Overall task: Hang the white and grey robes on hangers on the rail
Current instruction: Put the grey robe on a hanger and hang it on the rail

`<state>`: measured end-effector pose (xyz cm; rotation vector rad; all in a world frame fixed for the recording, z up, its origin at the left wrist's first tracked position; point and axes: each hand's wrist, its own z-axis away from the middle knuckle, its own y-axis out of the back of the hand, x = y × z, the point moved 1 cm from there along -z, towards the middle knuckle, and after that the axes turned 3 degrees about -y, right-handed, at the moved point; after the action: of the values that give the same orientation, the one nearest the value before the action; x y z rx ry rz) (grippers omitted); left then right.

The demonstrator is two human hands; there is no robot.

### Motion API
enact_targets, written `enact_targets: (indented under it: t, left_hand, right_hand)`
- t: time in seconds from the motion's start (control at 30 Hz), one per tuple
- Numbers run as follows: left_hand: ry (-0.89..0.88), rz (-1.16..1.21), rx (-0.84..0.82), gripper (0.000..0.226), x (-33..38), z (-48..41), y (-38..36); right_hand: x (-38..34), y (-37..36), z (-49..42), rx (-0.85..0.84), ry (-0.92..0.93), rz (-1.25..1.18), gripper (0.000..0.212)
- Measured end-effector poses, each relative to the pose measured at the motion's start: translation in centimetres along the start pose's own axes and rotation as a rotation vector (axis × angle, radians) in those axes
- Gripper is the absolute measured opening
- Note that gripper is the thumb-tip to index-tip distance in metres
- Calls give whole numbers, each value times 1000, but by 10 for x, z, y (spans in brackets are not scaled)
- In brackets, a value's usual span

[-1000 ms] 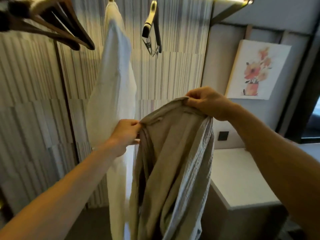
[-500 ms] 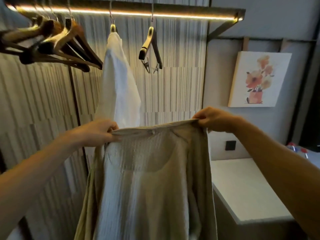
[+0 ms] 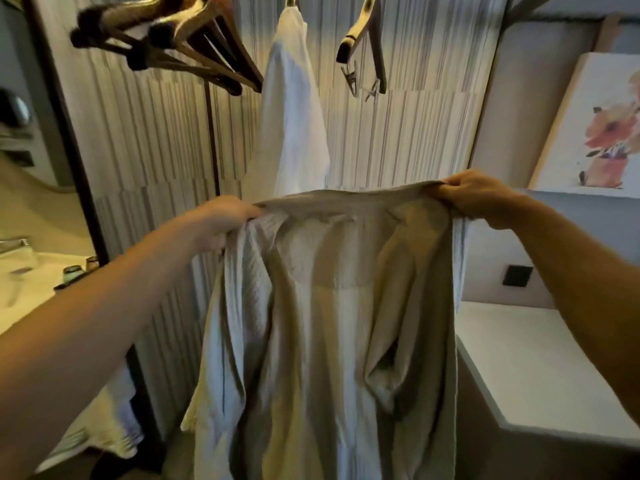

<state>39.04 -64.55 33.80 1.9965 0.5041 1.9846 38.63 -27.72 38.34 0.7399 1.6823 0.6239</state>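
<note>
I hold the grey robe point(image 3: 332, 323) spread out in front of me by its collar, its inside facing me and its length hanging down. My left hand point(image 3: 225, 220) grips the collar's left end, and my right hand point(image 3: 474, 195) grips the right end. Behind it the white robe point(image 3: 291, 126) hangs on a hanger, the rail itself above the frame. Just right of the white robe an empty wooden hanger point(image 3: 363, 46) with metal clips hangs free.
Several empty dark wooden hangers point(image 3: 166, 46) bunch at the upper left. A dark vertical post point(image 3: 211, 133) stands before the striped wall. A white counter point(image 3: 540, 368) is at right under a flower painting point(image 3: 595, 126); a sink counter point(image 3: 31, 282) lies at left.
My hands have pulled apart and stretched the grey robe's collar wide; a second ago it hung bunched between them. The view has tilted down, so the lit rail has left the frame.
</note>
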Motion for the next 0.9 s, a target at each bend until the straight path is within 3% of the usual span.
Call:
enact_targets:
  t: [0.1, 0.27, 0.37, 0.5, 0.6, 0.8, 0.9]
  left_hand:
    - [-53, 405, -240, 28, 27, 17, -9]
    - [-156, 590, -99, 19, 85, 31, -40]
    - [-323, 490, -121, 15, 111, 36, -64]
    - [-522, 52, -110, 55, 123, 33, -68]
    - [-507, -109, 52, 41, 124, 20, -54]
    - [-460, 81, 231, 23, 139, 4, -40]
    - [-446, 213, 387, 24, 155, -9, -33]
  right_hand:
    - [-1, -2, 4, 0, -20, -49, 30]
    - [-52, -11, 12, -32, 132, -286, 28]
    - [-92, -20, 10, -94, 242, -234, 28]
    - [-125, -23, -2, -129, 282, -140, 30]
    - [-144, -22, -15, -209, 254, -21, 32]
    - [-183, -1, -43, -173, 209, 119, 31]
    - [-201, 20, -64, 5, 228, 173, 40]
